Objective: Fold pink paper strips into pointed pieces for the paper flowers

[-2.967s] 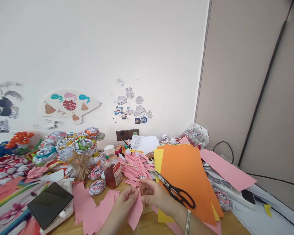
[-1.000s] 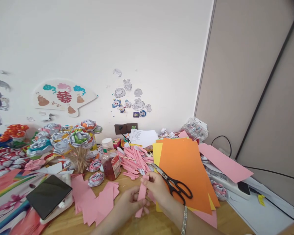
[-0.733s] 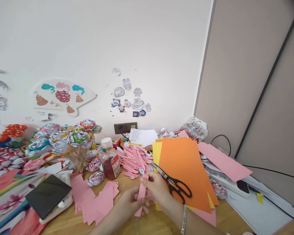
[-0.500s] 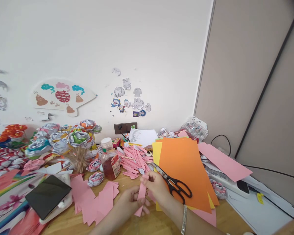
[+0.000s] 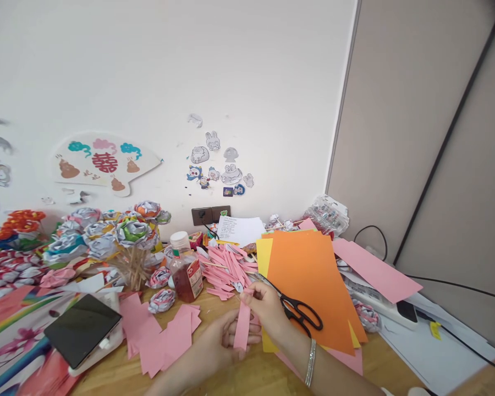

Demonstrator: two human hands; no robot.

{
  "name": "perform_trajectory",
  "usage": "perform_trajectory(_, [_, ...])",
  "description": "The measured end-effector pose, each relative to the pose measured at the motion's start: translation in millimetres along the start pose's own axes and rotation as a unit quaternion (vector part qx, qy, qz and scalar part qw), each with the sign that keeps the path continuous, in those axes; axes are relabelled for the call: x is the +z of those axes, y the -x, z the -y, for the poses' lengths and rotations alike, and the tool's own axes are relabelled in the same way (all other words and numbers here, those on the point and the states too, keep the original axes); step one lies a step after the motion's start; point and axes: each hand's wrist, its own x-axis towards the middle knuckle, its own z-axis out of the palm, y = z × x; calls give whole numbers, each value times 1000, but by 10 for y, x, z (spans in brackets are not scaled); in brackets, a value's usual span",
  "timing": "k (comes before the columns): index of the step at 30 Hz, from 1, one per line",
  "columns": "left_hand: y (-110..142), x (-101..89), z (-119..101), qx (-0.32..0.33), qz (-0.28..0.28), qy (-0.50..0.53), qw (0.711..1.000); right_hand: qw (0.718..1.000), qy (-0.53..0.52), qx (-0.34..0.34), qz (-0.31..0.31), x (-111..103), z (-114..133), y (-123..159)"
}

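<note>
A narrow folded strip of pink paper (image 5: 243, 323) is held upright between my two hands, just above the wooden table. My right hand (image 5: 266, 309) pinches its top end between thumb and fingers. Around its lower end curl the fingers of my left hand (image 5: 225, 338), partly behind the strip. Black-handled scissors (image 5: 300, 311) lie beside my right wrist on orange paper (image 5: 307, 275). Flat pink paper pieces (image 5: 171, 341) are spread left of my left hand. Beyond my hands is a pile of folded pink strips (image 5: 226, 264).
A bottle of reddish liquid (image 5: 186, 275) stands behind the pink pieces. Paper flowers (image 5: 134, 234) on sticks crowd the back left. A dark-screened device (image 5: 82, 330) lies at left. On the right are a white power strip (image 5: 390, 308), cables and white sheets (image 5: 437, 341).
The pink strip has turned more upright and moved slightly right. My left thumb has shifted down toward its lower end, while my right hand still pinches the top.
</note>
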Motion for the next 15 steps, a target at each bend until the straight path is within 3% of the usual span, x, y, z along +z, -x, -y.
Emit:
perform_trajectory(7, [71, 27, -51, -18, 44, -39, 998, 1000, 0, -13, -1, -28, 29, -31])
perform_trajectory(12, [-17, -39, 98, -93, -44, -12, 995, 999, 29, -23, 5, 40, 105, 36])
perform_trajectory(15, [-79, -47, 178, -65, -78, 1, 995, 999, 27, -32, 14, 95, 155, 105])
